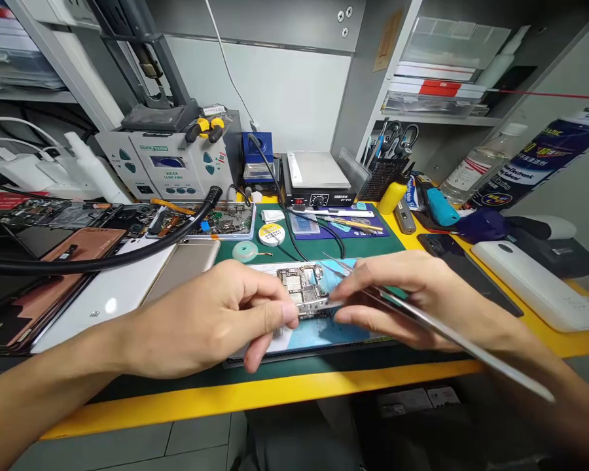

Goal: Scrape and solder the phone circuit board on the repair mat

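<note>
At the centre of the bench, a small phone circuit board [298,281] sits by a narrow silver metal bar [313,305], over a blue and white work pad [319,335]. My left hand [211,314] is closed, thumb and forefinger pinching the left end of the bar. Tweezers [451,333] lie across my right hand [402,294], which is closed around them; their tips point left, above the board. The right thumb and fingertips also reach the right end of the bar. My fingers cover both ends of the bar.
Behind stand a hot-air station [171,163], a black-based heating plate [319,180] and a pen holder [385,173]. A black hose [127,260] crosses the left side above phone parts. A solder wire spool [244,251] and round tin [271,234] sit behind the pad. A white power bank [540,281] lies right.
</note>
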Motion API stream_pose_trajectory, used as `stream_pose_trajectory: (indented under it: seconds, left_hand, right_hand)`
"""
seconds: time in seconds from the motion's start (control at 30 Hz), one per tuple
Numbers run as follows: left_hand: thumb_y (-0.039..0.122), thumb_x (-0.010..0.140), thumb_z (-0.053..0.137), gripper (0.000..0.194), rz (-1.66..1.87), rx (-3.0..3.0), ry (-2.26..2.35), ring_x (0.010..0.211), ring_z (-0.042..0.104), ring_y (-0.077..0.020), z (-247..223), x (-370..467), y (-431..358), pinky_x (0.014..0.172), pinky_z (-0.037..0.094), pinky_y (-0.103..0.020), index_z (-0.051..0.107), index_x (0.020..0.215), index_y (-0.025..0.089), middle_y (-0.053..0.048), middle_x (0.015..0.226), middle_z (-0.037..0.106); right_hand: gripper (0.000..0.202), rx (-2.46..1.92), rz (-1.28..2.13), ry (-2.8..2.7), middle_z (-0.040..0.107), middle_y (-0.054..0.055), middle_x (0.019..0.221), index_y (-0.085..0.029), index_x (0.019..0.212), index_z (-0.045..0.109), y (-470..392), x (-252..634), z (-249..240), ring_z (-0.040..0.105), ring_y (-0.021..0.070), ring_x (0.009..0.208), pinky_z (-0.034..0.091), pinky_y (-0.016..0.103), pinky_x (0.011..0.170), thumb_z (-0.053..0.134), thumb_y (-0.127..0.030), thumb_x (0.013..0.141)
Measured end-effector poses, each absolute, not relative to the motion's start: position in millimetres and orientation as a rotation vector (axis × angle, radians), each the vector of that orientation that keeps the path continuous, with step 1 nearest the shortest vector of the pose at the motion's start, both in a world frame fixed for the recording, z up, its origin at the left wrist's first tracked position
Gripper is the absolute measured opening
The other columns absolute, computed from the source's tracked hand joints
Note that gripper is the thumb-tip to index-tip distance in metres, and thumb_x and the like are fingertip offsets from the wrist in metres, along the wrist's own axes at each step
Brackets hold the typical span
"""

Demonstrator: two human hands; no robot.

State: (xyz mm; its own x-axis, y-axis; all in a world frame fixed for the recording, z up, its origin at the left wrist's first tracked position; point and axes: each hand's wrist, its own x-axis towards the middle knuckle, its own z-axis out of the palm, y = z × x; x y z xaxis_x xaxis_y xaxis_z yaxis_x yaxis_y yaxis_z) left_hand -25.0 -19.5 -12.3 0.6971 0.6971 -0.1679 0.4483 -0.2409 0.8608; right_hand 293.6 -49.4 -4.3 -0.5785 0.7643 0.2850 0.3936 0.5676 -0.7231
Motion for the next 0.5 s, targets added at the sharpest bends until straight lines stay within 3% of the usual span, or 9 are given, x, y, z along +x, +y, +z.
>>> stream_pose_trajectory:
  seconds: [0.1, 0.17, 0.33, 0.5]
  left_hand:
    - [0.076, 0.113, 0.075, 0.065, 0.184, 1.738, 0.85, 0.062, 0.063, -0.0191, -12.8, -29.5, -21.1, 0.06, 0.05, -0.027, 0.074, 0.068, 0.029, -0.001, 0.054, 0.074]
    - [0.077, 0.114, 0.076, 0.067, 0.137, 1.702, 0.878, 0.061, 0.057, -0.0186, -14.2, -36.1, -23.6, 0.055, 0.043, -0.03, 0.074, 0.067, 0.029, -0.002, 0.058, 0.076]
    - [0.101, 0.118, 0.052, 0.083, 0.112, 1.818, 1.075, 0.061, 0.057, -0.02, -28.1, -61.3, -34.5, 0.048, 0.039, -0.035, 0.091, 0.088, 0.035, -0.004, 0.073, 0.076]
    - [0.104, 0.117, 0.047, 0.088, 0.123, 1.852, 1.186, 0.053, 0.06, -0.0181, -42.8, -67.1, -46.1, 0.043, 0.035, -0.036, 0.085, 0.076, 0.035, -0.002, 0.065, 0.075]
  right_hand:
    - [0.011, -0.827, 0.543, -2.369, 0.087, 0.0, 0.085, -0.025, 0.116, 0.094, -56.2, 294.0, -9.9, 0.072, 0.0169, 0.062, 0.053, 0.034, 0.059, 0.091, -0.015, 0.118]
    - [0.017, -0.821, 0.447, -2.418, 0.081, -0.001, 0.084, -0.023, 0.119, 0.091, -59.6, 294.6, -13.1, 0.065, 0.015, 0.059, 0.045, 0.035, 0.054, 0.085, -0.008, 0.119]
    - [0.014, -0.867, 0.414, -2.417, 0.072, -0.003, 0.087, -0.026, 0.125, 0.085, -65.0, 296.8, -16.1, 0.06, 0.0151, 0.062, 0.044, 0.035, 0.055, 0.084, -0.012, 0.123]
    - [0.011, -0.885, 0.212, -2.516, 0.066, -0.002, 0.084, -0.022, 0.119, 0.085, -70.8, 294.3, -16.2, 0.054, 0.0163, 0.062, 0.043, 0.037, 0.054, 0.079, -0.015, 0.125]
